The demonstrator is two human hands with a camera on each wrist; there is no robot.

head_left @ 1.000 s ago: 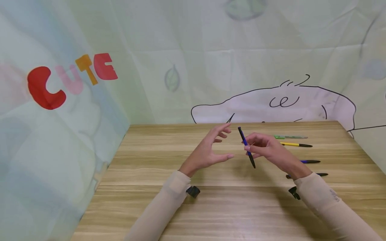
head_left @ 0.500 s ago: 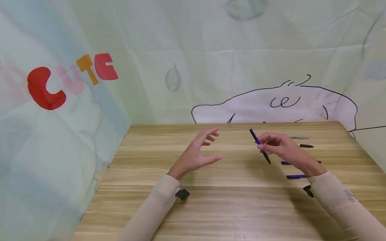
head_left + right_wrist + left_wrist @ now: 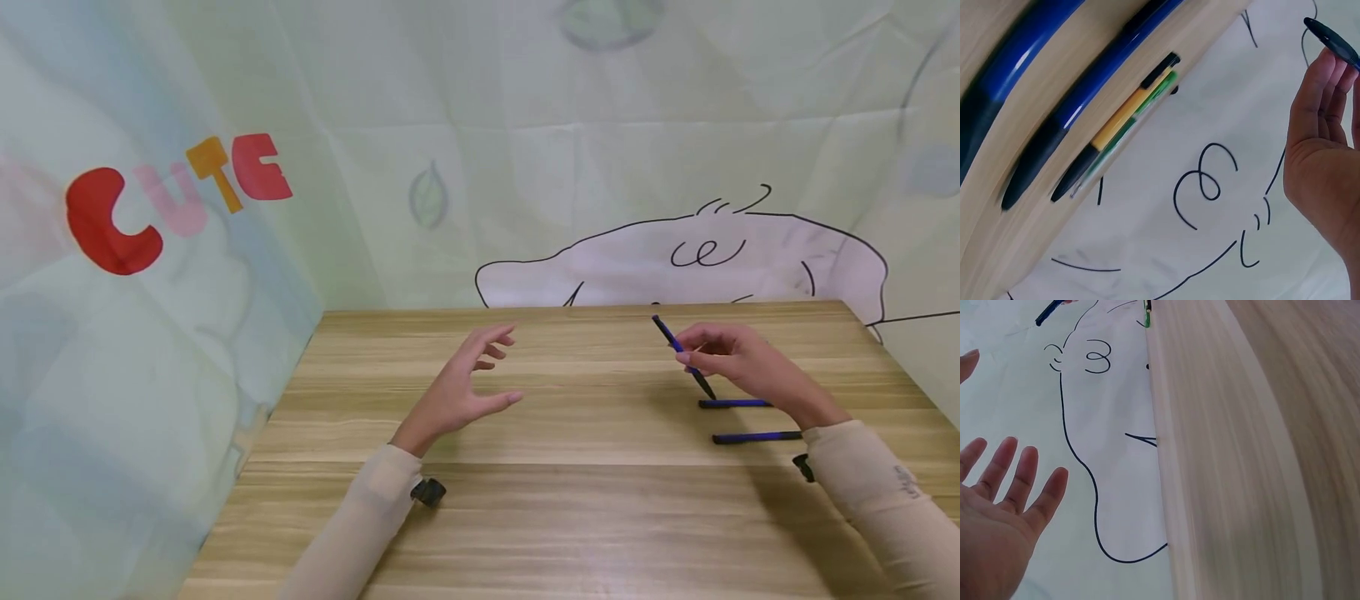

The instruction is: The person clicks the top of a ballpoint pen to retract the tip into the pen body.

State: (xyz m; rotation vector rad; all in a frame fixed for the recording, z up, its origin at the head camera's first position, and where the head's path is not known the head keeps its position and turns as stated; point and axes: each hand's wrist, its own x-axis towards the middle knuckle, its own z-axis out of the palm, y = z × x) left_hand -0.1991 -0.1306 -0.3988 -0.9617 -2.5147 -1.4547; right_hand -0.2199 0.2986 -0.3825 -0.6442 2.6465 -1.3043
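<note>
My right hand [image 3: 742, 358] pinches a blue-and-black pen [image 3: 702, 385] between thumb and fingers, tilted and raised over the right part of the table. In the right wrist view that pen's black end [image 3: 1329, 39] pokes out past the fingertips. Two more blue-and-black pens [image 3: 733, 403] lie below the hand, roughly parallel. A yellow pen [image 3: 1124, 119] and a green, partly clear pen [image 3: 1113, 139] show in the right wrist view; the right hand hides them from the head view. Holding nothing, my left hand [image 3: 457, 387] hovers over the table's middle, thumb and fingers spread apart.
The wood-grain table [image 3: 525, 517] meets a printed cloth backdrop [image 3: 420, 100] at its far edge. Another cloth side with coloured letters [image 3: 120, 221] rises on the left. Small black cameras [image 3: 429, 492] sit at the wrists.
The right hand has carried the pen to the right, covering the yellow and green pens and uncovering more of the two blue ones. The left hand has drifted left, still spread.
</note>
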